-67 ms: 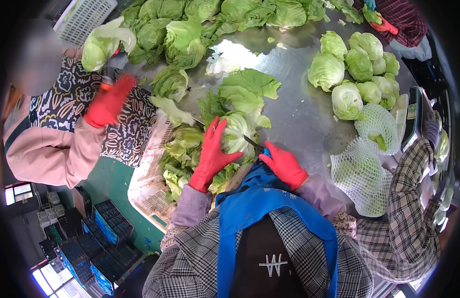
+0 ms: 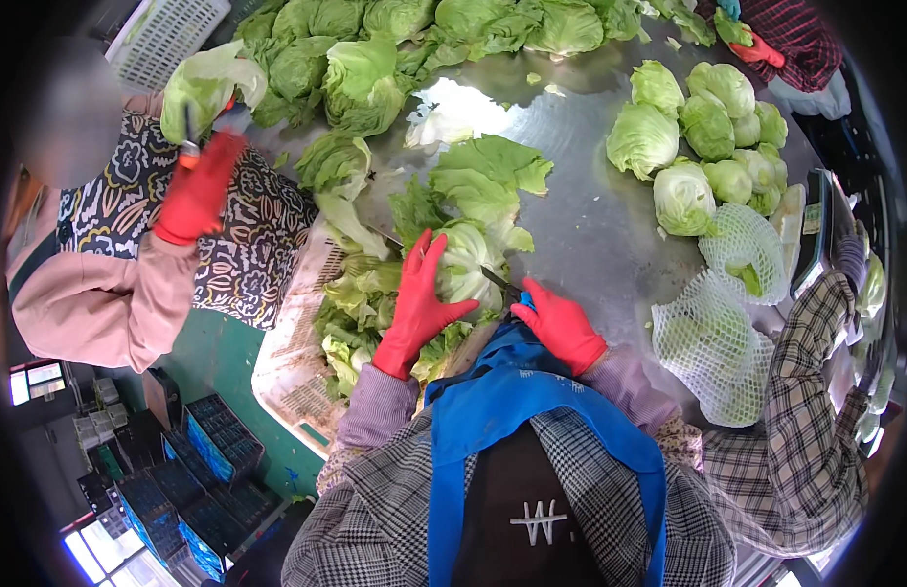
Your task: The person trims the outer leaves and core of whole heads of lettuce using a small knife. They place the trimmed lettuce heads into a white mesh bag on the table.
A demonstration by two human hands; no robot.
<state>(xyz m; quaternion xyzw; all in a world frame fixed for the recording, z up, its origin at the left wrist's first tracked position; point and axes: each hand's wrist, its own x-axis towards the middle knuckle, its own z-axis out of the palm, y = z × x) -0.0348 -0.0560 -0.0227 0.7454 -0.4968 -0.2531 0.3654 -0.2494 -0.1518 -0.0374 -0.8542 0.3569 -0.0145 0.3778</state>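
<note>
A pale green lettuce head point(image 2: 463, 256) lies in front of me at the near table edge, its loose outer leaves point(image 2: 488, 181) spread behind it. My left hand point(image 2: 414, 311), in a red glove, cups its left side with fingers spread and the thumb below. My right hand point(image 2: 561, 331), also red-gloved, is closed round the blue handle of a knife point(image 2: 499, 282). The dark blade points up and left against the right side of the lettuce head; whether its tip is inside the leaves is hard to tell.
A dirty pale crate point(image 2: 287, 367) with lettuce leaves stands left of me. At left, a co-worker's red glove point(image 2: 194, 201) holds a knife near another lettuce. Trimmed heads point(image 2: 683, 196) and white foam nets point(image 2: 708, 338) lie right on the metal table point(image 2: 590, 225). More lettuces line the back.
My hands and the lettuce head stay in place. The co-worker's gloved hand has moved left with its knife, toward their lettuce. A loose leaf beside the crate has shifted right.
</note>
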